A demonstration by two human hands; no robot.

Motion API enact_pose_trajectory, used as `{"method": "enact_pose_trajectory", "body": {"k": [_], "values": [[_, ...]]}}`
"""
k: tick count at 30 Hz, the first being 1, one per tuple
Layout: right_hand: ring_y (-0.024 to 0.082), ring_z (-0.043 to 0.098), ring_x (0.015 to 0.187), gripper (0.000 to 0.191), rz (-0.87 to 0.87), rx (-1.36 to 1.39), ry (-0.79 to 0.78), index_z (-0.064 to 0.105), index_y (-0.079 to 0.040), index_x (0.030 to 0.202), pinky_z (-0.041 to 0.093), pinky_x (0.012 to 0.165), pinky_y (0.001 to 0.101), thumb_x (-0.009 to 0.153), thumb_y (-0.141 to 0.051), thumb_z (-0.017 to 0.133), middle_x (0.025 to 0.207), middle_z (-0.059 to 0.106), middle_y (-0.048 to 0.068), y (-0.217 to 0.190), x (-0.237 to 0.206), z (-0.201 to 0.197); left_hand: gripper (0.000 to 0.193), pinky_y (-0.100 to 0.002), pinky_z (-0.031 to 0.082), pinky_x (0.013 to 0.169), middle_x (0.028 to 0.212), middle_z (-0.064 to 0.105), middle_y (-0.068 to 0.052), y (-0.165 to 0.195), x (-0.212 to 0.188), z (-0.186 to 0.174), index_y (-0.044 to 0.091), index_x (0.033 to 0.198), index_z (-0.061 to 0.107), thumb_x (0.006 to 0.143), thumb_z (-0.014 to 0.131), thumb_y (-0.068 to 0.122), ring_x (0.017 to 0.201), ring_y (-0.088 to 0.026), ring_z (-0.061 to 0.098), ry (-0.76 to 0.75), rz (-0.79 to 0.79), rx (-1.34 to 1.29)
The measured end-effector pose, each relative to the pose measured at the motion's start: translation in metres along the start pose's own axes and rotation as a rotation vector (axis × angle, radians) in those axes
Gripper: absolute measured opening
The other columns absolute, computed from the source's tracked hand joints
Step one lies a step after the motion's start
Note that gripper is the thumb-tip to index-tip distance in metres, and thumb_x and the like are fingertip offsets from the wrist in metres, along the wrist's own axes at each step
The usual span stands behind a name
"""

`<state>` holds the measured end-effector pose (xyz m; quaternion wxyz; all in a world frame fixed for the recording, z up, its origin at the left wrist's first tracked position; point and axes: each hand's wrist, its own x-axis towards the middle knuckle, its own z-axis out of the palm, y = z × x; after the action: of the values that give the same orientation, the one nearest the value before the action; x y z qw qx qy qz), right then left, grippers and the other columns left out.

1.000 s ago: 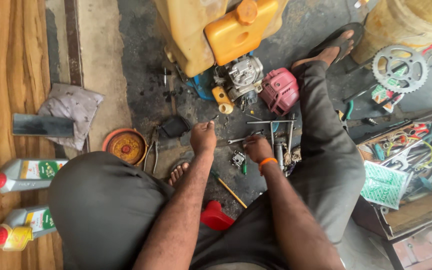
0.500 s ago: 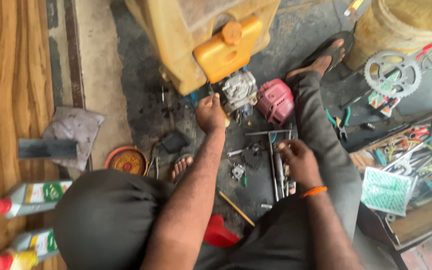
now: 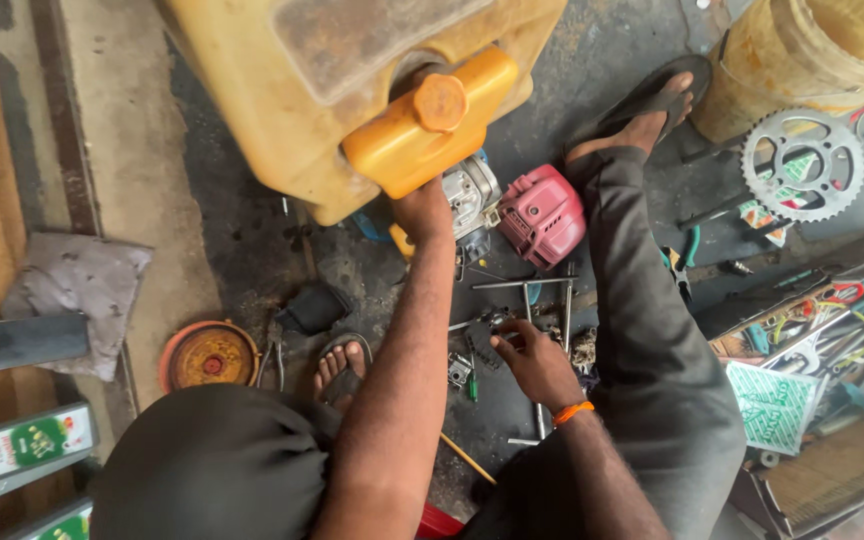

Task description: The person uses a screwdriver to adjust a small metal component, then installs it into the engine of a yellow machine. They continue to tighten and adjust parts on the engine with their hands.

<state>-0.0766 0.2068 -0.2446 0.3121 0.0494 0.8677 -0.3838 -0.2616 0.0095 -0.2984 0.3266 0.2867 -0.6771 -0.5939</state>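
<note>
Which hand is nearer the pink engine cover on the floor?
Left. The left hand is up beside the pink engine cover, by the small engine; the right hand is lower, among small parts.
</note>
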Motion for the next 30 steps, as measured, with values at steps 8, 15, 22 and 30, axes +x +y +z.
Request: {"method": "enact_pose_trajectory", "body": {"k": [8,15,22,30], "values": [[0.026,0.077,0.092,0.045,0.034,0.014,-0.010,0.066,-0.011,0.124,0.059,0.082,0.0387,0.093,-0.043,0.066,0.101,0.079,0.012,-0.008,-0.001,-0.007,0.038,-0.042,0.052,0.094,0.122,0.072,-0.020,-0.025,-0.010,-0.012,-0.003,0.121,0.068,0.091,0.077,0.018,0.114,-0.036,0.068,-0.051,0.072,0.283],[0.025,0.077,0.093,0.046,0.033,0.010,-0.018,0.065,-0.011,0.127,0.059,0.083,0.0378,0.093,-0.044,0.065,0.103,0.079,0.011,-0.009,-0.003,-0.008,0.044,-0.044,0.051,0.097,0.127,0.068,-0.022,-0.007,-0.019,-0.015,-0.005,0.127,0.062,0.096,0.074,0.022,0.119,-0.035,0.066,-0.137,0.121,0.204],[0.024,0.075,0.101,0.048,0.087,-0.040,-0.037,0.064,-0.012,0.129,0.058,0.087,0.0373,0.094,-0.046,0.064,0.108,0.078,0.011,-0.008,-0.002,-0.008,0.043,-0.040,0.056,0.094,0.124,0.073,-0.018,-0.004,-0.011,-0.012,-0.004,0.126,0.063,0.092,0.073,0.021,0.115,-0.030,0.071,-0.141,-0.120,0.231],[0.025,0.076,0.100,0.049,0.071,-0.021,-0.019,0.065,-0.011,0.128,0.057,0.088,0.0373,0.094,-0.046,0.064,0.108,0.078,0.012,-0.005,0.001,-0.007,0.038,-0.043,0.052,0.099,0.127,0.070,-0.022,-0.011,-0.018,-0.013,-0.005,0.128,0.062,0.097,0.070,0.016,0.121,-0.037,0.065,-0.122,0.038,0.191]]}}
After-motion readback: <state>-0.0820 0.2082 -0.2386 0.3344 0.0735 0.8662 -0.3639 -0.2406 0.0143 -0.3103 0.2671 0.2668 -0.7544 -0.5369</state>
